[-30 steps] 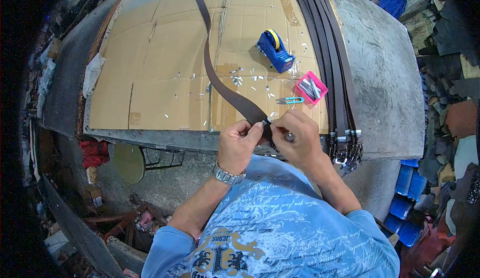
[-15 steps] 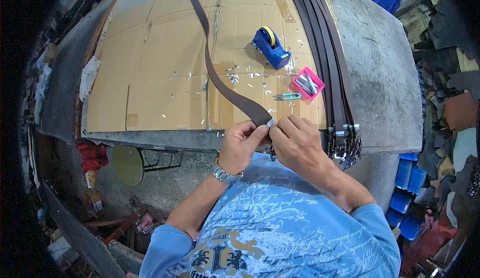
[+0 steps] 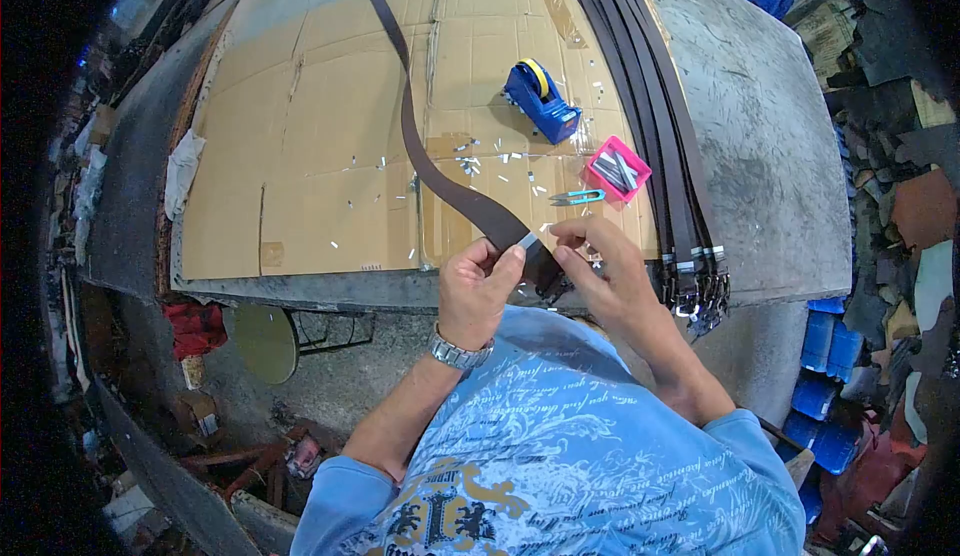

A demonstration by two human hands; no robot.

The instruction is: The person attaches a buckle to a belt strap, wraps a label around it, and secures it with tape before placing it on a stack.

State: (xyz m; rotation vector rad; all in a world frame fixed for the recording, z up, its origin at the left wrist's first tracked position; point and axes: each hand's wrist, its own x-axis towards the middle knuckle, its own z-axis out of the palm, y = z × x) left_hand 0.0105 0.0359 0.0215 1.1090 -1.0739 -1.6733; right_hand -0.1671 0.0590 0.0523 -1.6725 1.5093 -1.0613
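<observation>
A long dark brown belt [image 3: 440,186] runs from the far side of the cardboard to the near table edge. My left hand [image 3: 478,291] grips it between thumb and fingers, close to a small whitish band [image 3: 528,242] wrapped across the strap. Beyond that band the belt's near end is partly hidden by shadow. My right hand [image 3: 612,266] hovers just right of the belt, thumb and forefinger apart with nothing visible between them.
Flattened cardboard [image 3: 330,136] covers the table, scattered with white scraps. On it are a blue tape dispenser [image 3: 545,106], small thread snips [image 3: 578,198] and a pink box [image 3: 620,169] of strips. Several more belts [image 3: 655,106] with buckles lie along the right.
My right hand has come off the belt and moved right, its fingers spreading. The whitish band now shows fully across the strap. My left hand still grips the belt.
</observation>
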